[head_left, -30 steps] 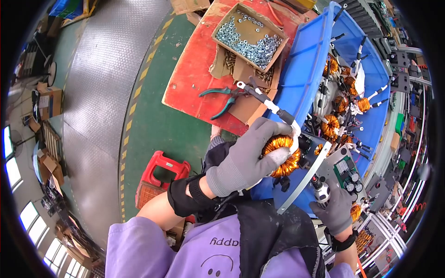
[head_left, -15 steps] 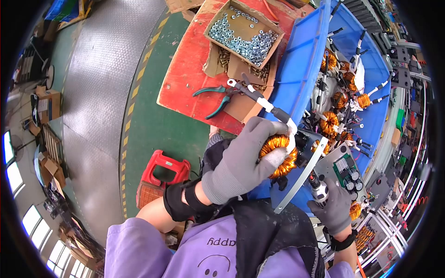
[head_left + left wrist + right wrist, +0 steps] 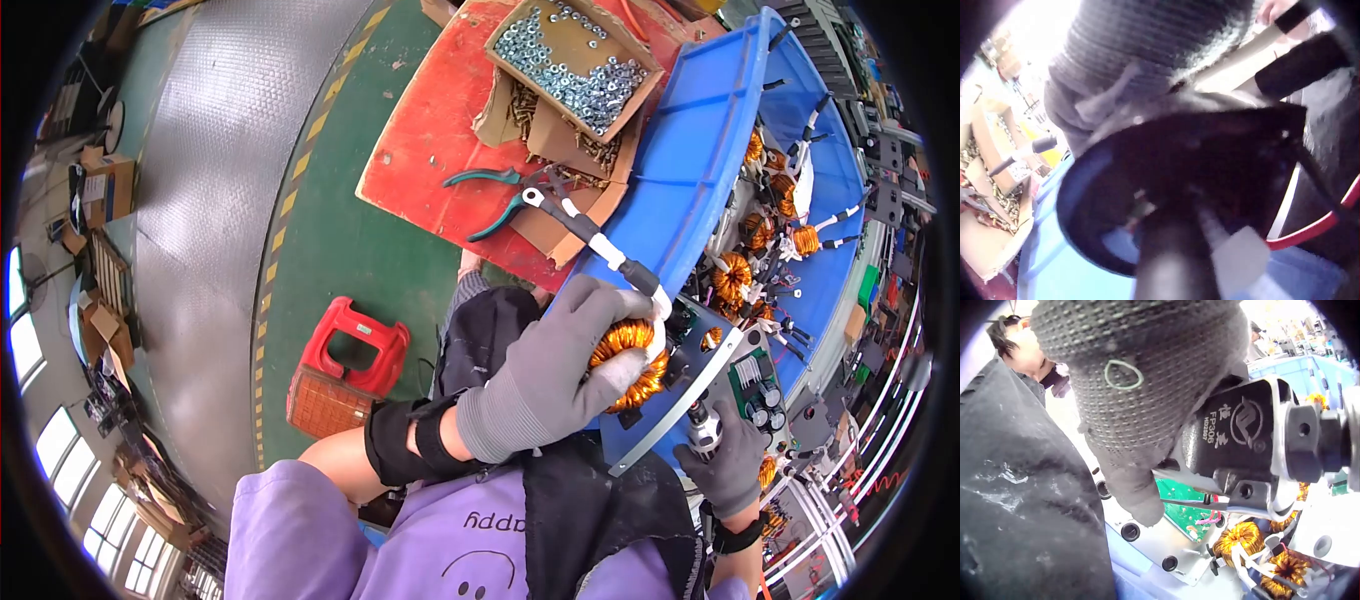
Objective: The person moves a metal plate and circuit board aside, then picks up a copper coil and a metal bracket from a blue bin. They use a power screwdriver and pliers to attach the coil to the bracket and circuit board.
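Note:
My gloved left hand [image 3: 555, 370] holds a copper-wound toroidal coil [image 3: 648, 372], fingers over its top and thumb across its face. A thick white-and-black lead [image 3: 600, 245] runs up from the coil to a ring terminal [image 3: 533, 197]. In the left wrist view, the glove [image 3: 1147, 69] lies above a dark, blurred rounded shape. My gloved right hand [image 3: 728, 462] grips a silver-and-black power driver [image 3: 704, 430], marked FP306 on its body [image 3: 1235, 431] in the right wrist view. Between the hands stands a metal panel with a pale edge [image 3: 680, 405].
A blue bin [image 3: 690, 150] carries several coils with leads [image 3: 735, 275] and a green circuit board [image 3: 752, 385]. On the red table [image 3: 420, 150] lie teal-handled pliers [image 3: 495, 220] and a cardboard box of nuts [image 3: 570, 65]. A red stool [image 3: 355, 350] stands on the floor.
The head view has shifted, so table, bin and both hands appear further right. The left hand keeps its hold on the coil and the right hand still grips the driver.

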`<state>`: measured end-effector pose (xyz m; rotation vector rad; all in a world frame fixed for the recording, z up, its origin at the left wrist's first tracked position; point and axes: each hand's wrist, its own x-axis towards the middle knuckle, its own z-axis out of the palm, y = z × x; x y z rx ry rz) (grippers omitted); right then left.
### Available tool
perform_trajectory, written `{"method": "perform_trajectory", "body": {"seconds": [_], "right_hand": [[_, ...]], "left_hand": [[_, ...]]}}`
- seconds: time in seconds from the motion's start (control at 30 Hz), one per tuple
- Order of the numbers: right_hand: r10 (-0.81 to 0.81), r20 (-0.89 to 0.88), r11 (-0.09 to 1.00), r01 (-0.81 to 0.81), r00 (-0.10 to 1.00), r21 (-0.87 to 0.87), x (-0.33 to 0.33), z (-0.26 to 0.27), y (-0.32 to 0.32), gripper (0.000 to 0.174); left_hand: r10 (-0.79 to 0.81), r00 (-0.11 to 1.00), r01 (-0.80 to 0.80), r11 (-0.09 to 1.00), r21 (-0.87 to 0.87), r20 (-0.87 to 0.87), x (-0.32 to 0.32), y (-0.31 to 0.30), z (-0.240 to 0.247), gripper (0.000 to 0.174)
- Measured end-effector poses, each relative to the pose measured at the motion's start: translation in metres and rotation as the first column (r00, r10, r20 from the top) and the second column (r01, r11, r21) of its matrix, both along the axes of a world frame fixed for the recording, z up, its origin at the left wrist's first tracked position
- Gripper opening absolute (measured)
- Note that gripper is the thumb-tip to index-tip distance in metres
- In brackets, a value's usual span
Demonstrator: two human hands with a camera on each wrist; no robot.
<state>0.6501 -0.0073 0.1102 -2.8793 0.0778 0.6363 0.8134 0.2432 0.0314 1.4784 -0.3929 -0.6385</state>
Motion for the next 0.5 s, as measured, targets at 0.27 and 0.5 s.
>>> {"method": "perform_trajectory", "body": {"seconds": [0.27,0.5], "right_hand": [[0.049,-0.019,0.999,-0.049,0.999,0.004,-0.004,-0.001,-0.006,0.081],[0.070,0.004,0.997,-0.070,0.998,-0.012,-0.003,-0.001,-0.005,0.079]], "left_hand": [[0.061,0.997,-0.062,0.998,-0.013,-0.040,-0.005,-0.005,0.001,0.034],[0.031,0.999,-0.033,0.992,0.125,0.019,-0.004,-0.009,0.008,0.035]]}}
